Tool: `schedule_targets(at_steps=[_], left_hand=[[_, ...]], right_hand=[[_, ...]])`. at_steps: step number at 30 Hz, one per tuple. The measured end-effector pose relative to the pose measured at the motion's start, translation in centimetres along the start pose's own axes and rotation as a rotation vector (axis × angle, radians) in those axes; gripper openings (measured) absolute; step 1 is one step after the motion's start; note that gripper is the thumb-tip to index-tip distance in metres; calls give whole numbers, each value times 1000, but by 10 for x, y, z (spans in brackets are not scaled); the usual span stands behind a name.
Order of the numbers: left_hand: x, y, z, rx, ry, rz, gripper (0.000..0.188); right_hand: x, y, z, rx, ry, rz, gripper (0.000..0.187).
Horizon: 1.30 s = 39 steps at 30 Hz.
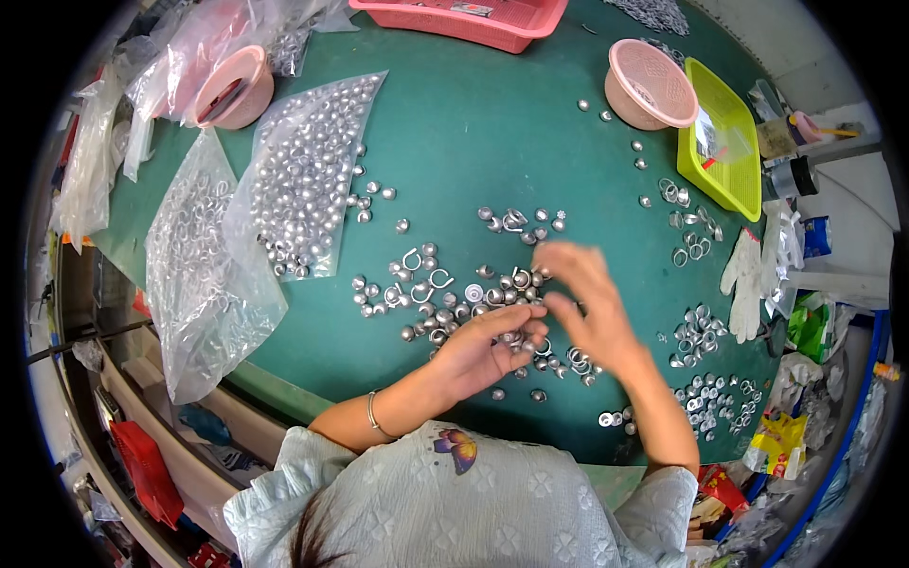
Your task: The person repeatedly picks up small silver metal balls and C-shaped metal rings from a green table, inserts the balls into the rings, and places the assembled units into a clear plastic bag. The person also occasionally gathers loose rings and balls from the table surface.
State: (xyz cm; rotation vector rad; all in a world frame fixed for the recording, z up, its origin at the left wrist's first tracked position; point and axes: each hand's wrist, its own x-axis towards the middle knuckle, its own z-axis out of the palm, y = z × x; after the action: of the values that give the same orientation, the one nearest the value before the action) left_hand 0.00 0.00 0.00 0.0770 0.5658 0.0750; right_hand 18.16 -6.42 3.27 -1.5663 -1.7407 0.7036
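Note:
My left hand (488, 350) is turned palm up over the near side of a pile of small round silver metal pieces (450, 301). Its fingers curl in, and a few silver pieces (511, 339) show between thumb and fingers; their exact shape is hard to make out. Just to the right, my right hand (597, 308) hovers at the pile's edge, thumb and forefinger apart. Slight motion blur covers its fingertips, and nothing shows between them. Open C-shaped silver rings (440, 277) lie mixed among the round pieces. A smaller cluster (514, 220) sits beyond.
At left lie clear bags of round pieces (308, 170) and rings (194, 246). Pink baskets (620, 80), a pink tray (454, 21) and a green basket (746, 175) stand along the far side. Sorted groups of metal parts (699, 336) and a white glove (745, 284) lie right.

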Motion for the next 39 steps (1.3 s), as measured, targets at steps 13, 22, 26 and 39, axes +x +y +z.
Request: schedule_targets(at_steps=[13, 22, 26, 39], left_hand=[[-8, 7, 4, -32, -33, -341, 27], [-6, 4, 8, 23, 10, -273, 26], [-5, 2, 7, 37, -9, -271, 26], [-5, -6, 8, -101, 12, -91, 25]], right_hand=[[15, 37, -8, -415, -97, 77, 35], [0, 36, 3, -579, -74, 126, 33], [-1, 39, 0, -404, 38, 191, 30], [-10, -34, -6, -65, 29, 113, 33]])
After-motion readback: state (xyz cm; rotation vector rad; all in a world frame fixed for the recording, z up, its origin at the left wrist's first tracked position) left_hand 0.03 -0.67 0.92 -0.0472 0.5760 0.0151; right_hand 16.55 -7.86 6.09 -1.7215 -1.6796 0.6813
